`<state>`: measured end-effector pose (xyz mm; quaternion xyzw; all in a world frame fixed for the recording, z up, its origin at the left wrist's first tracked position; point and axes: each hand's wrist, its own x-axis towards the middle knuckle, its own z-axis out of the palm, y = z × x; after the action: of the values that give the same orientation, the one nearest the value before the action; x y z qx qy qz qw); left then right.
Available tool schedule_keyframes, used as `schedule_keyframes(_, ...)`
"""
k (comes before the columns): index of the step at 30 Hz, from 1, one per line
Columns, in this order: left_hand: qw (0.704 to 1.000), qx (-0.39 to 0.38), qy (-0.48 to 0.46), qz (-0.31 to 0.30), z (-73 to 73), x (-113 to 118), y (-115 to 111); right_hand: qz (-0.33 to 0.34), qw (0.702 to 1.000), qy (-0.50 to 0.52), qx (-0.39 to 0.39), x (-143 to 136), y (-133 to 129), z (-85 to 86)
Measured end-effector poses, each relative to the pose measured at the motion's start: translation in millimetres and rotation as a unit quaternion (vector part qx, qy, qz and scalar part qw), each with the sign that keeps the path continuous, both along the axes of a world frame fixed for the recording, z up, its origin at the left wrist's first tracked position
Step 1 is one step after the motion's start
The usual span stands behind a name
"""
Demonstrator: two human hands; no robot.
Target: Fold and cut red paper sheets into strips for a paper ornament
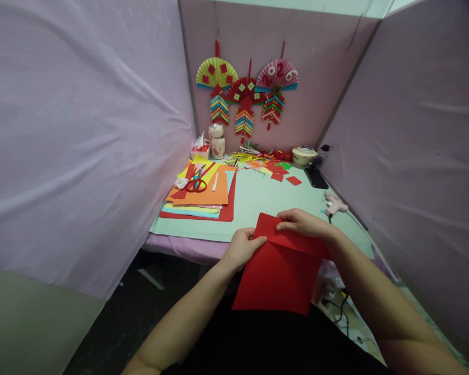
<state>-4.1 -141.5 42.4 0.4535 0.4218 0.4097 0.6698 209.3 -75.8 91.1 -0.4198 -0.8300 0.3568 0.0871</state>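
Observation:
A sheet of red paper [277, 278] hangs over the table's near edge and down in front of my body. A crease or folded edge runs across its upper part. My left hand [244, 247] pinches its left side near that crease, thumb on top. My right hand [303, 223] grips the upper part, with the thumb on the front and the other fingers over the top edge. The sheet's right corner passes behind my right wrist.
Coloured paper [219, 195] lies stacked on the left, with red-handled scissors [196, 185] on top. Paper scraps [254, 159], a bowl [304, 155], a phone [316, 178] and a glue gun [335, 204] sit farther back and right. Paper fans [247, 91] hang on the rear wall.

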Motion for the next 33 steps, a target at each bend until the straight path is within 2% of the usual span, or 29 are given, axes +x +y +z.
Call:
schedule_keyframes(5, 1.0, -0.006, -0.006, 0.006, 2.9, 0.5, -1.9, -0.009, 1.0, 0.002, -0.005, -0.6, -1.7, 2.0)
schedule_keyframes(12, 1.0, -0.001, -0.016, -0.003, -1.7, 0.8, -1.2, 0.0, 1.0, -0.006, 0.0, 1.2, -1.6, 1.7)
schedule_keyframes(15, 1.0, 0.009, 0.006, -0.002, -4.3, 0.6, -0.2, -0.002, 1.0, -0.006, 0.001, 0.0, -2.3, 4.1)
schedule_keyframes(21, 0.994, 0.076, 0.079, 0.004, -8.2, 0.5, 0.8, -0.018, 0.997, 0.08, 0.009, -17.1, -11.5, 19.6)
schedule_keyframes(27, 0.977, 0.14, 0.162, 0.006, 1.1, 0.2, -5.8, -0.05, 0.992, 0.117, 0.012, -32.1, -17.8, 26.7)
schedule_keyframes(33, 0.972, 0.156, 0.177, 0.008, 10.5, 2.5, -11.2, -0.071, 0.988, 0.14, -0.007, -30.4, -19.0, 23.6)
